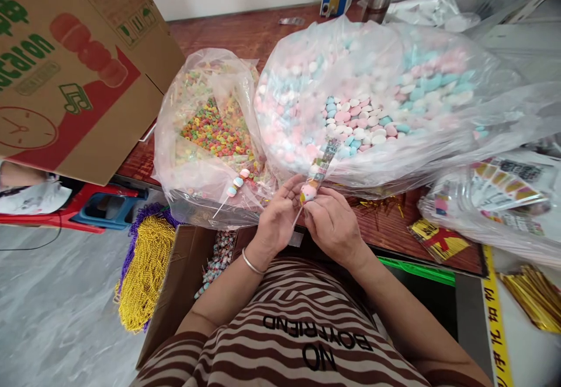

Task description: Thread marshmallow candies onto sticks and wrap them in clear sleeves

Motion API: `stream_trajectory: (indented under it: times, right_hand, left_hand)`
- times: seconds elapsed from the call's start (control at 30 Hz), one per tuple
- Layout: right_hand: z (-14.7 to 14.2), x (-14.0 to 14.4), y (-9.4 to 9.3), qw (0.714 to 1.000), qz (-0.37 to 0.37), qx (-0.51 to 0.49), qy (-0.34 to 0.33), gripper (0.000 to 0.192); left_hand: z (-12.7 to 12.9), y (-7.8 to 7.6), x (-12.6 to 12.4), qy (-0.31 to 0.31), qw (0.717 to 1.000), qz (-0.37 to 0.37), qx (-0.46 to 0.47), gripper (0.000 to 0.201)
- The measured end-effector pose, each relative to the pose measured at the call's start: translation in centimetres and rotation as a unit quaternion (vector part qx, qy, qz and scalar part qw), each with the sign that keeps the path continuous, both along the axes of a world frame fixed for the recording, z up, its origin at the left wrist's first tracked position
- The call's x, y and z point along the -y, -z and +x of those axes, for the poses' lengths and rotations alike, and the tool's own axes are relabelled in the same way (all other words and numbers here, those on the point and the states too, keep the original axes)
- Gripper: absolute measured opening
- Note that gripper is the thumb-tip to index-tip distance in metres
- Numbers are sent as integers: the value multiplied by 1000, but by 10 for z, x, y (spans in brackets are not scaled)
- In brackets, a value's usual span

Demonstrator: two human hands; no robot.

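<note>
A candy skewer (pixel 308 192) with a pink and white piece showing at its lower end is inside a narrow clear printed wrapper (pixel 325 159). My right hand (pixel 333 223) pinches it near the wrapper's lower end, where a thin stick (pixel 298 216) points down. My left hand (pixel 277 218) is half turned up beside the stick, its fingers apart and close to the candy; whether they touch it I cannot tell. Another candy skewer (pixel 238 183), unwrapped, with pink, white and blue pieces, lies on the plastic bag (pixel 193 168) to the left.
Behind my hands is a large clear bag (pixel 302 48) of pastel candies (pixel 350 115). Small colourful rings (pixel 214 130) fill the left bag. Printed wrappers (pixel 512 191) lie right. A cardboard carton (pixel 87 83) stands left; an open box (pixel 169 293) below holds wrapped skewers (pixel 219 258).
</note>
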State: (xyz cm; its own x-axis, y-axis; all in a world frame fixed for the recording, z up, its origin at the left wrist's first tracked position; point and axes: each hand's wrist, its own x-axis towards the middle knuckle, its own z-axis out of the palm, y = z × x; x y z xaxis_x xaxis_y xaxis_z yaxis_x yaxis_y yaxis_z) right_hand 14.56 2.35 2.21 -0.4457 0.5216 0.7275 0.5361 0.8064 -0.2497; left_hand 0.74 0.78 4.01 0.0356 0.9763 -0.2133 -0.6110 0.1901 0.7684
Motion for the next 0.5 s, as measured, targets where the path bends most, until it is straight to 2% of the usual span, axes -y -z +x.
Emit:
stream_trajectory:
  times: [0.13, 0.17, 0.23, 0.3, 0.37, 0.43, 0.5]
  right_hand:
    - [5, 3, -7, 997, 15, 37, -72, 22]
    - [4, 5, -8, 997, 19, 34, -72, 21]
    - [2, 13, -7, 1000, 7, 5, -29, 19]
    - [-3, 21, -3, 997, -52, -36, 38, 15]
    - [-10, 28, 4, 984, -150, -62, 75, 11]
    - [-16, 32, 10, 968, -229, -74, 74, 10]
    - [-20, 32, 13, 960, -259, -86, 68, 10]
  left_hand:
    - [-5, -2, -11, 39, 998, -31, 34, 39]
    - [-4, -1, -13, 30, 998, -35, 44, 36]
    - [-2, 2, -17, -17, 996, -48, 77, 32]
    - [1, 4, -20, -71, 990, -66, 100, 30]
    - [4, 5, -21, -102, 986, -74, 106, 30]
    - [6, 6, -20, -107, 986, -64, 110, 35]
    - [8, 7, -19, -104, 987, -52, 113, 40]
